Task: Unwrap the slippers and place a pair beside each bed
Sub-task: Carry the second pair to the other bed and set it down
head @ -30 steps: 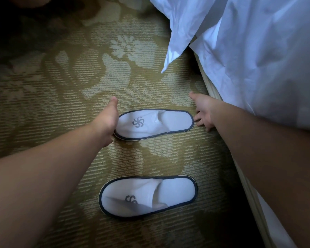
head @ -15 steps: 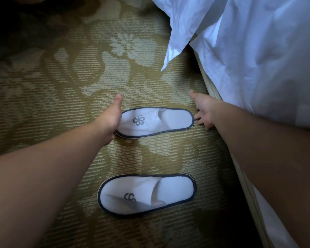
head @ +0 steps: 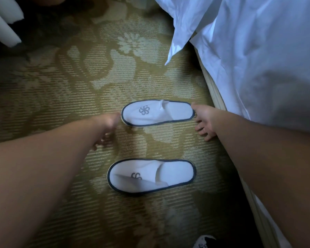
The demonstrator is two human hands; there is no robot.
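Observation:
Two white slippers with dark trim and a grey swirl logo lie flat on the patterned carpet beside the bed. The far slipper (head: 157, 112) lies between my hands. My left hand (head: 106, 128) is at its toe end, blurred, fingers spread and pointing down. My right hand (head: 205, 120) is at its heel end, fingers apart, thumb touching the rim. The near slipper (head: 151, 176) lies parallel, closer to me, untouched. The bed (head: 258, 68) with white sheets fills the right side.
The bed's pale base edge (head: 209, 86) runs along the right. A white sheet corner (head: 177, 45) hangs over the carpet. White fabric (head: 2, 27) shows at the top left. A dark and white object (head: 203, 242) peeks in at the bottom edge.
My left hand has come off the far slipper's toe end and opened, dropping toward the carpet. My right hand has spread its fingers at the heel. The view has shifted slightly.

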